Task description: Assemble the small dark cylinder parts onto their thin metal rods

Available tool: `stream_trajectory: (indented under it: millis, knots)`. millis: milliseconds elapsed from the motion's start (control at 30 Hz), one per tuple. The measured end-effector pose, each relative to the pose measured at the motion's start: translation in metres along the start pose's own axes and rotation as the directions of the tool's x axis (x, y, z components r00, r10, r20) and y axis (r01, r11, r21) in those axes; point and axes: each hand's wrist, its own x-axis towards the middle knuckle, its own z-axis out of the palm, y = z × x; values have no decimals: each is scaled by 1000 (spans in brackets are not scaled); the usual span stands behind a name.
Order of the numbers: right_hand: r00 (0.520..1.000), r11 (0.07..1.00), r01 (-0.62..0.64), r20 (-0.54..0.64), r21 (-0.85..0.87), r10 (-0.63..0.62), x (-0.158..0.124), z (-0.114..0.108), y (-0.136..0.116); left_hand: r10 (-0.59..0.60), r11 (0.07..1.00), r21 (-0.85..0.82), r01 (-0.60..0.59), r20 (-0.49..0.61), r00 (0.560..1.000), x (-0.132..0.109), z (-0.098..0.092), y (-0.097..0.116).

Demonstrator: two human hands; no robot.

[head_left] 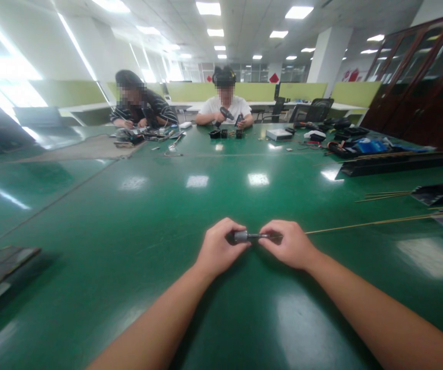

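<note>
Pinched between the thumb and fingers of my left hand (219,247) is a short grey cylinder (240,236) with a dark rear end. A narrow dark shaft (255,236) runs from its front toward my right hand (289,244). There my right thumb and fingers close around the shaft's far end and a thin yellowish rod (344,226). That rod leads out past my right wrist to the table's right side. How rod and shaft meet is hidden by my fingers. Both hands are just above the glossy green table (159,288).
Long black channels (402,163) with thin rods lie at the right. A dark flat panel (1,270) is at the left edge. Across the table, one person (225,110) holds a power driver (227,113); another (144,110) leans over parts. A white box (280,134) sits farther back.
</note>
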Motion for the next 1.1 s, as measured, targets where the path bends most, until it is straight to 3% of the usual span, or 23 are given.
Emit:
stream_trajectory:
  millis: [667, 867, 1100]
  knots:
    - [996, 998, -64, -65, -27, 62, 2, -2, 4, -106, 994, 13, 108, -92, 990, 2, -3, -6]
    - [991, 988, -132, -36, -77, 129, 2, 1, 8, -243, 969, 9, 249, -182, 953, 4, -3, -9]
    - [991, 985, -133, -32, -107, 130, 2, 2, 10, -450, 874, -288, 391, -176, 876, 11, -1, -28]
